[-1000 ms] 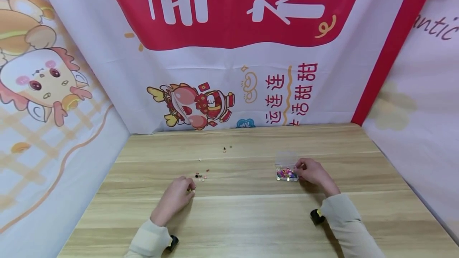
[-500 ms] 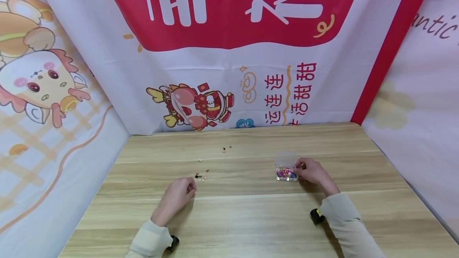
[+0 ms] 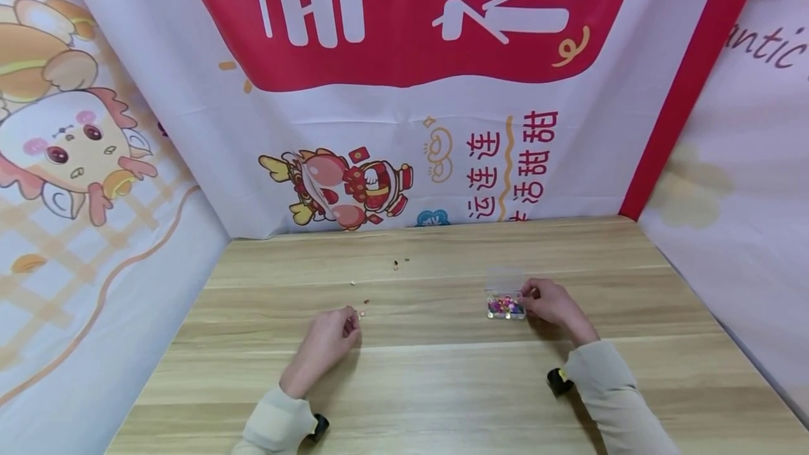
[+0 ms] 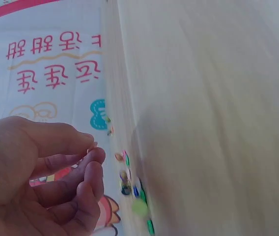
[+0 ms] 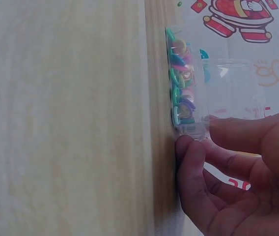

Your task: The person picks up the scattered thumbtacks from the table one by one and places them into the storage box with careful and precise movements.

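My right hand point(image 3: 551, 302) grips the near right end of a small clear plastic box point(image 5: 191, 129) with thumb and fingers. The box's clear lid point(image 5: 230, 91) stands raised. Shiny, multicoloured sequin-like pieces point(image 3: 502, 305) fill the box. On the left of the table, my left hand point(image 3: 329, 337) has thumb and index finger pinched together beside several loose pieces. In the left wrist view, a tiny pale orange piece point(image 4: 94, 145) shows between those fingertips. Loose green, blue and brown pieces point(image 4: 125, 189) lie on the tabletop beyond the fingers. In the head view, the hand hides part of that cluster.
A few more tiny pieces point(image 3: 396, 263) lie farther back on the wood-grain table point(image 3: 442, 385). A printed cloth point(image 3: 404, 111) hangs along the table's back edge. More printed sheets hang on both sides.
My left hand has moved right and slightly away from me, over part of the loose cluster. A yellowish piece seen earlier at its fingers no longer shows. My right hand and the box stay still.
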Action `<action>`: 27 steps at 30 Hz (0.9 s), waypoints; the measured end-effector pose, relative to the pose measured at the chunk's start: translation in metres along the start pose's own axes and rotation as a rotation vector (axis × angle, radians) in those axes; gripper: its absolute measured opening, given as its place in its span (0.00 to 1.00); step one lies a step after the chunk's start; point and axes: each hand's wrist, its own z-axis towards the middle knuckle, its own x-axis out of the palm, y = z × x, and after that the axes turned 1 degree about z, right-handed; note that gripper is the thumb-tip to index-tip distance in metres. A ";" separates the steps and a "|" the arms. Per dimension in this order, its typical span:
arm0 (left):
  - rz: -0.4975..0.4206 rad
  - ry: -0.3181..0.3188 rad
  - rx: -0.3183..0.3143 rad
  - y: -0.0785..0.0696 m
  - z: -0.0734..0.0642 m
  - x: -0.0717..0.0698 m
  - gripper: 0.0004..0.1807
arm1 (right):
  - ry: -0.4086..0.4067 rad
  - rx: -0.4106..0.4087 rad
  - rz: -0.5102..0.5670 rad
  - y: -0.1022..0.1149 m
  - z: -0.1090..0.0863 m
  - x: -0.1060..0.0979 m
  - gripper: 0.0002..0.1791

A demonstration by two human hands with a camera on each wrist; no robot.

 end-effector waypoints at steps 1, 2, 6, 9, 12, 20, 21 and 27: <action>-0.005 -0.001 0.005 -0.003 0.001 0.001 0.08 | -0.001 0.000 -0.001 0.000 0.000 0.000 0.08; -0.008 -0.002 0.011 -0.006 0.002 0.002 0.08 | -0.002 -0.003 -0.005 0.000 0.000 0.000 0.08; -0.034 0.006 0.047 -0.020 0.006 0.005 0.07 | -0.004 -0.004 -0.008 0.000 0.000 0.001 0.08; -0.054 0.017 0.074 -0.029 0.009 0.008 0.06 | -0.003 -0.002 -0.008 0.002 -0.001 0.001 0.08; -0.083 0.034 0.096 -0.038 0.014 0.010 0.05 | -0.004 -0.002 -0.006 0.002 -0.002 0.001 0.08; -0.124 0.079 0.171 -0.059 0.028 0.019 0.03 | 0.000 0.014 0.008 0.002 -0.002 0.001 0.08; -0.125 0.083 0.178 -0.062 0.030 0.020 0.03 | 0.001 0.011 0.005 0.002 -0.002 0.001 0.08; -0.138 0.098 0.187 -0.074 0.038 0.023 0.03 | 0.001 0.007 0.005 0.001 -0.001 0.000 0.08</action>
